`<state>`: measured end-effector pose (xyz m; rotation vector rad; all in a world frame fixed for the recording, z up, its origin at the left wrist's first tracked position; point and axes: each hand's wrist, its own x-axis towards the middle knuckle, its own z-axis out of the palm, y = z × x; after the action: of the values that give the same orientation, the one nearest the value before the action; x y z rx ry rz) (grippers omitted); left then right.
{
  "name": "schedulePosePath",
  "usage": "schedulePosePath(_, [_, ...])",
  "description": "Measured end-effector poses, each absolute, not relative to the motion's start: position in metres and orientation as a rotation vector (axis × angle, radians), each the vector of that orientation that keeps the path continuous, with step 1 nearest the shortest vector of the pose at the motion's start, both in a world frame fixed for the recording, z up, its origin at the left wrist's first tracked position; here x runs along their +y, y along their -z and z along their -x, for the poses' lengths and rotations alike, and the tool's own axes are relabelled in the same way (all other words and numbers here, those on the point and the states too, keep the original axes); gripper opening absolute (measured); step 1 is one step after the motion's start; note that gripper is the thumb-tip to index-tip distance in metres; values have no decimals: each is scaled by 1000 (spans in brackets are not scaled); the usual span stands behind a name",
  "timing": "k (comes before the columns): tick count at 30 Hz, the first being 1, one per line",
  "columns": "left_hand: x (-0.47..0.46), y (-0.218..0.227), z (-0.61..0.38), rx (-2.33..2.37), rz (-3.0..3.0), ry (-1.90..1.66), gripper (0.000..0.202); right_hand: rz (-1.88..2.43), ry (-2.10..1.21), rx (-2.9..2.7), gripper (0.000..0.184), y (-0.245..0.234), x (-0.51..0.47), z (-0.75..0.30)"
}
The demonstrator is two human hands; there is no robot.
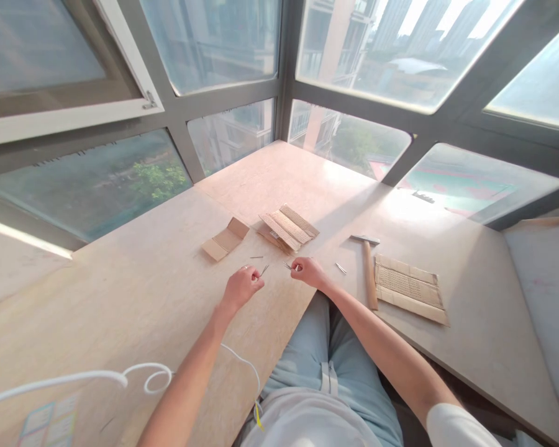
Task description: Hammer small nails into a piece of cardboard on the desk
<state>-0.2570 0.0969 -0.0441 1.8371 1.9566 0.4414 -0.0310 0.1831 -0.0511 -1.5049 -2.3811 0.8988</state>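
**Left hand [245,287] and right hand [307,272] each grip fine metal pieces [264,271], left of the hammer [369,273]**

The hammer lies on the table [144,267], its head on the far side and its wooden handle pointing towards the person. Both hands are to its left, the right one nearer to it, the left one farther off. The left fingers are closed in a pinch, with thin metal tips sticking out; the right fingers are pinched in the same way around a second small bunch [287,266]. How many pieces each holds is too small to tell. The two hands are apart, their tips turned towards each other.

Just left of the hammer lies a loose pair of metal pins [340,268]. A single pin [256,257] lies well to its left, beyond the left hand. Also left of the hammer are corrugated cardboard pieces [289,228] and, farther left, a folded brown card [226,239]. Right beside its handle, on the right, is a flat cardboard sheet [410,289]; whether they touch is unclear. A white cable [88,375] curls well to the hammer's left, on the near side.
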Motion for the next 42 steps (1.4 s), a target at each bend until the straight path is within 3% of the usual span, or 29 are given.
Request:
schedulePosePath(7, [124,36,149,1777,-1792,-530,11,1769,-935,-1986,9,41,192,-72])
schedulePosePath(13, [169,51,73,1795,-1911,-355,16,2005,-947,-1835,28,51,213,-126])
schedulePosePath(17, [190,63,56,1837,-1965,-268,18,2095,-950,-1847,30,64,226,-125])
schedulePosePath(29, [192,72,63,1834,-1989,-326,25,2073,-970,-1892,27,76,247,-120])
schedulePosePath(36, [184,69,104,1860,-1826,-671,24,1942,-993,-1807,23,70,232,-129])
schedulePosePath(42, [170,59,178,2183,-1677,-837,27,1778,-1003,-1769,17,66,213,-132])
